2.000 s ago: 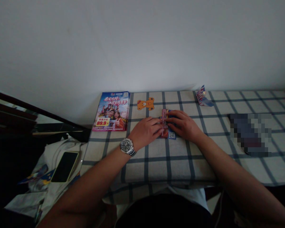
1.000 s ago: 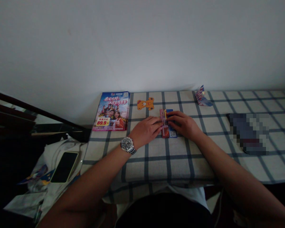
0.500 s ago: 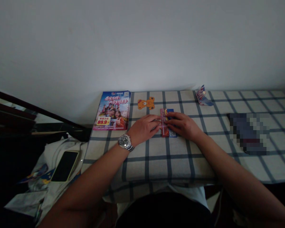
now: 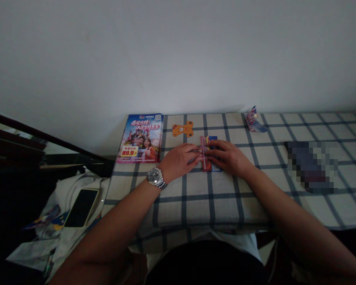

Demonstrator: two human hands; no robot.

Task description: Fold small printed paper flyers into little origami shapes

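Observation:
A folded flyer [image 4: 205,165], pink and blue with a QR code at its lower right, lies on the checked tablecloth in front of me. My left hand [image 4: 180,159], with a metal watch [image 4: 156,177] at the wrist, grips its left edge between thumb and fingers. From the other side, my right hand [image 4: 227,156] presses its bent fingers onto the paper and holds it. The fingertips of both hands nearly meet over the flyer and cover its middle.
A stack of flyers [image 4: 141,138] lies at the left, beside a bear-shaped picture [image 4: 182,129]. Near the wall stands a folded paper piece [image 4: 254,122]. A blurred dark item [image 4: 310,166] is at the right. A phone [image 4: 82,208] rests on white cloth beyond the table's left edge.

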